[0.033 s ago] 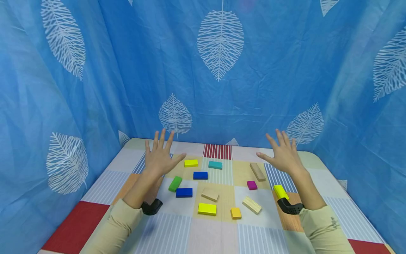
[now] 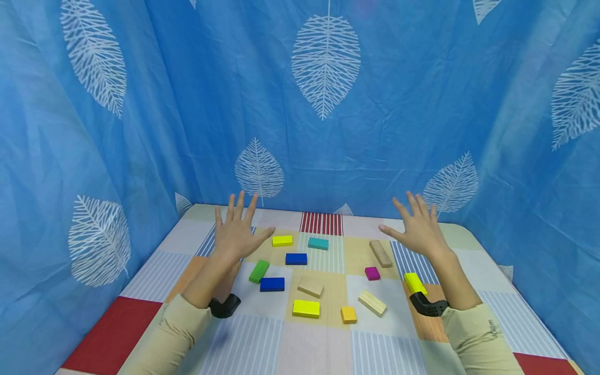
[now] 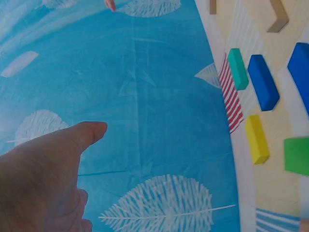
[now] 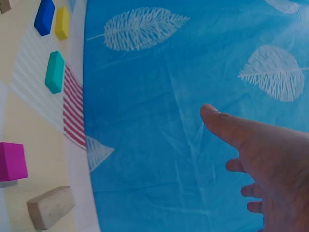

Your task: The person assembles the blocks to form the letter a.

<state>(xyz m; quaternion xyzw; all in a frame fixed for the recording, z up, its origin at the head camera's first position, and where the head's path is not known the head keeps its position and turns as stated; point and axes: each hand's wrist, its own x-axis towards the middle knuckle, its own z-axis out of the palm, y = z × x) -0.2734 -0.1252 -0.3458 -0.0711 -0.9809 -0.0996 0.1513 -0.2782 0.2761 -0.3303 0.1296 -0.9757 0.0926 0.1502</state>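
Both hands are raised over the table with fingers spread, holding nothing. My left hand is at the left, nearest a yellow block and a green block. My right hand hovers at the right, nearest a long plain wood block and another yellow block. Between the hands lie two blue blocks, a teal block, a magenta block, an orange block, a front yellow block and two more wooden blocks. The left wrist view shows the left thumb extended.
A patchwork-patterned cloth covers the table. Blue curtains with white leaf prints hang behind it and along both sides. Each wrist wears a black strap mount, below light beige sleeves.
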